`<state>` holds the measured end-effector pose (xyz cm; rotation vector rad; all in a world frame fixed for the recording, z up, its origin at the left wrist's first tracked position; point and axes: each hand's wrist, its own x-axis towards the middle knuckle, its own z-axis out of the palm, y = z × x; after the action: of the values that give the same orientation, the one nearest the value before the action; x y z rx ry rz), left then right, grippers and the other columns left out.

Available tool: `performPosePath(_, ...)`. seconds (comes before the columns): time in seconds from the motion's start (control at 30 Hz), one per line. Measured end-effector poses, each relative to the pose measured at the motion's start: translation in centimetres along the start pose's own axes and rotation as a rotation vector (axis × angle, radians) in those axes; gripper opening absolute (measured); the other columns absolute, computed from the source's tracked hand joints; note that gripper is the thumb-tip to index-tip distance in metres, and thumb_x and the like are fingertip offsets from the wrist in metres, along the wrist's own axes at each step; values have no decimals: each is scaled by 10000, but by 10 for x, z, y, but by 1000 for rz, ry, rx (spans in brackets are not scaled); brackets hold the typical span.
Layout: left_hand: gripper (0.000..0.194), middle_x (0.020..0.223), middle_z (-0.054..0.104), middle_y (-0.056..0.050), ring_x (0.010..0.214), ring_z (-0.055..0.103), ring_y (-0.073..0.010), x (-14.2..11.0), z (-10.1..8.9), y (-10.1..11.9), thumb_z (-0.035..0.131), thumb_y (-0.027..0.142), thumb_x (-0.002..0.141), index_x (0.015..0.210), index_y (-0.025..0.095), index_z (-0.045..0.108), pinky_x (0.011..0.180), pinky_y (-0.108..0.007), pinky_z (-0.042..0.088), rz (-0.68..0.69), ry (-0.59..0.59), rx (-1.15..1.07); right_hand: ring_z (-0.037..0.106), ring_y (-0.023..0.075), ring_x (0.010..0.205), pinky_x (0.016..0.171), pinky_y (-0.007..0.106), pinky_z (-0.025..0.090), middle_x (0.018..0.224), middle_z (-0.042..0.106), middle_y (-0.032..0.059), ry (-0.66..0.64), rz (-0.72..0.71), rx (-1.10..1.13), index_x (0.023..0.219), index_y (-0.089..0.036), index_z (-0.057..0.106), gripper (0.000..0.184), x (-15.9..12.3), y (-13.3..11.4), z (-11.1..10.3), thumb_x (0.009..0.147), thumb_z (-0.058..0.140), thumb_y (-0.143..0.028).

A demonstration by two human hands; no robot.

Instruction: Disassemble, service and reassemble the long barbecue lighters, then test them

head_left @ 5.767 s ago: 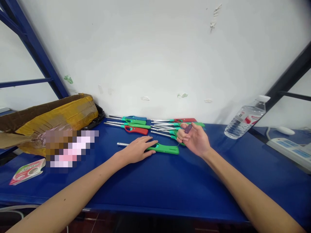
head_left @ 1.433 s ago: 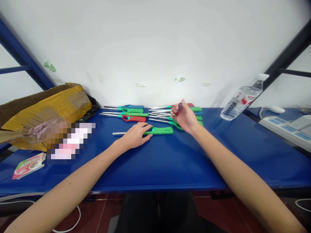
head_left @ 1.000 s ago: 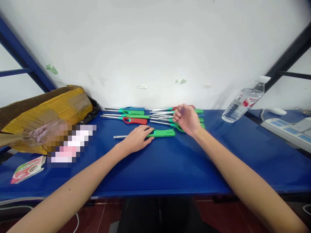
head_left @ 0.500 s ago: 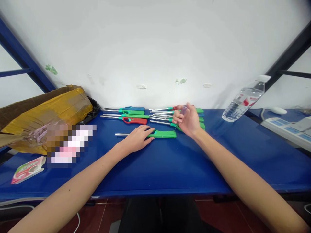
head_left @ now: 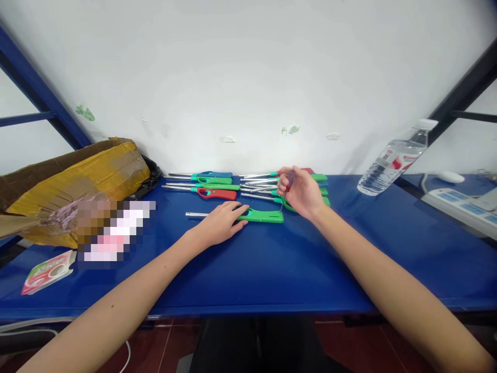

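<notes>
A green long-nosed gas lighter [head_left: 267, 215] lies on its side on the blue table, its metal barrel pointing left. My left hand [head_left: 221, 223] is closed over it where barrel and handle meet, pressing it to the tabletop. In my right hand [head_left: 305, 194] is a small screwdriver [head_left: 290, 180] with a dark purple handle, held tilted in curled fingers. Its thin shaft runs down to the handle's right end; whether the tip sits in a screw is too small to tell. Just behind lie several more lighters, among them a red one [head_left: 222, 194] and a blue one [head_left: 217, 175].
A leaning water bottle [head_left: 392, 163] stands at the right, near a white power strip [head_left: 458, 207] and a white mouse [head_left: 450, 177]. On the left are a taped cardboard box [head_left: 85, 181] and a small printed card [head_left: 49, 272]. The white wall [head_left: 248, 77] bounds the back.
The right hand has turned a little around the screwdriver, and its fingers have shifted on the handle. The left hand and the green lighter keep their place; the view has moved slightly.
</notes>
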<state>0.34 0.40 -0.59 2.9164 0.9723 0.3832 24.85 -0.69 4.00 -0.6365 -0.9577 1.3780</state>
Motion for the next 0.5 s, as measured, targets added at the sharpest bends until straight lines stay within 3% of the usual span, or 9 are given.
performPosePath(0.23, 437, 1336, 524, -141, 1227, 498, -279, 0, 0, 1, 419, 370, 1005, 1392, 173, 470, 1054, -426, 407, -4, -9, 17, 249, 114, 451, 507, 241, 380, 520, 218, -85, -11, 45, 26, 754, -236, 485, 343, -3, -4, 4, 900, 504, -547)
performPosePath(0.37, 439, 1331, 529, -144, 1224, 503, -281, 0, 0, 0, 425, 365, 1003, 1394, 167, 469, 1049, -431, 413, 0, -2, 11, 352, 115, 490, 536, 237, 406, 554, 315, -70, -66, 70, 28, 778, -230, 488, 243, -3, -4, 3, 879, 558, -439)
performPosePath(0.5, 442, 1332, 528, -141, 1219, 505, -280, 0, -1, 0, 423, 365, 1005, 1397, 167, 468, 1045, -429, 418, -1, -5, 18, 492, 119, 612, 570, 238, 427, 671, 441, -29, -80, 66, -45, 691, -207, 487, 364, -1, -1, 2, 858, 610, -506)
